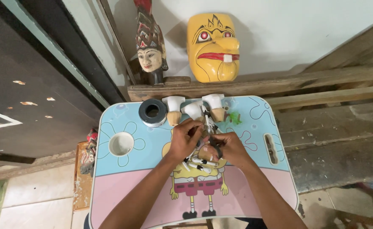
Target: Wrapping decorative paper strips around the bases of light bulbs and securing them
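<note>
Pastel cartoon surface (123,186) under me: my left hand (185,139) and right hand (229,146) pinch fingers on a small black-and-white piece (207,127), possibly a puppet part.

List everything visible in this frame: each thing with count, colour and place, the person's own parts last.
Small lap table with cartoon print: one, blue and pink, centre.
Roll of dark tape: one, black and silver, table's far left.
White-topped wooden pieces: three, white and tan, table's far edge.
Round white cup recess: one, table's left.
Small green object: one, right of the wooden pieces.
Black-and-white striped sticks: several, under the hands.
Yellow carved mask: one, against the wall.
Carved wooden figure head: one, left of the mask.
Left hand: pinching the striped bundle.
Right hand: gripping it too.
</note>
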